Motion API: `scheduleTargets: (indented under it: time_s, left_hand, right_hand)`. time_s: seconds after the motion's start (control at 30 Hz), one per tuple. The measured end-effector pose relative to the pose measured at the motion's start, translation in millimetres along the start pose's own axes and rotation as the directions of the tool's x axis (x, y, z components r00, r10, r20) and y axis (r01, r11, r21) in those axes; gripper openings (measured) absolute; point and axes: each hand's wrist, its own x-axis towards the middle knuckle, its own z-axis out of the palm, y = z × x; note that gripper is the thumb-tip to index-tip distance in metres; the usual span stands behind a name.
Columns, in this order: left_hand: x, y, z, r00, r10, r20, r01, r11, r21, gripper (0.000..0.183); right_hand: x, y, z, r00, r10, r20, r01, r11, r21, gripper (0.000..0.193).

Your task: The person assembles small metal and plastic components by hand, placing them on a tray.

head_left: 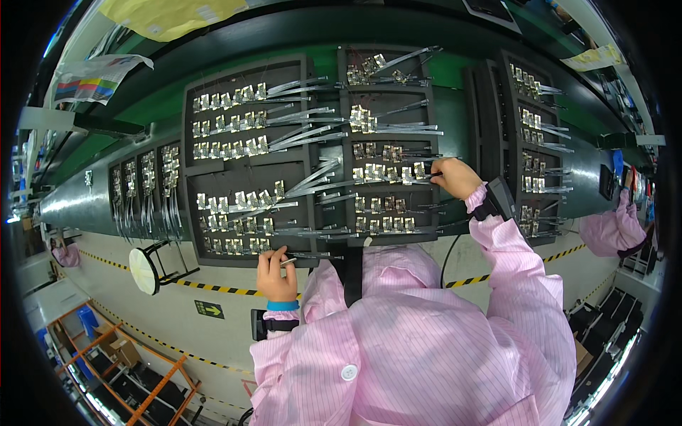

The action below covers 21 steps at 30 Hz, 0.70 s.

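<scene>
My right hand (457, 177) reaches over the right side of the middle foam tray (391, 85). Its thumb and fingertips are pinched at the end of a row of small silvery metal parts (387, 173), where their thin grey leads run out; what they grip is mostly hidden. At the near edge of the left foam tray (249, 174), my left hand (277, 275) is closed around a thin pale stick-like tool (288, 262). The closest row of metal parts (238, 246) lies just beyond it. Leads from the left tray spread across toward the middle one.
Further dark trays with similar parts stand at the right (540, 142) and far left (145, 188) of the green bench. A round stool (144, 271) is on the floor at left, near an orange rack (135, 362). Another person's pink sleeve (614, 226) shows at right.
</scene>
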Motion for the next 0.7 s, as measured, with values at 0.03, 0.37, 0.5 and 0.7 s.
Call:
scheduleTargets:
  time_s: [0.03,0.37,0.5,0.7]
  left_hand:
    - [0.0,-0.2,-0.1,1.000,-0.001,0.000,0.001,1.000,0.000,0.024]
    - [0.0,0.4,-0.6,1.000,-0.029,0.011,0.029,1.000,0.003,0.024]
    - [1.2,2.1,-1.6,1.000,-0.020,0.009,0.020,1.000,0.008,0.022]
    - [-0.1,-0.8,-0.2,1.000,-0.009,0.003,0.009,1.000,0.016,0.023]
  right_hand:
    - [0.9,0.2,0.2,1.000,0.004,0.006,-0.004,1.000,0.006,0.016]
    - [-2.7,-19.2,-32.1,0.985,0.044,-0.167,-0.018,0.988,0.156,0.015]
    - [8.6,-15.1,-22.0,0.954,-0.064,-0.294,0.098,0.990,0.105,0.016]
    - [17.9,-11.4,5.7,0.955,-0.069,-0.290,0.066,0.998,-0.020,0.014]
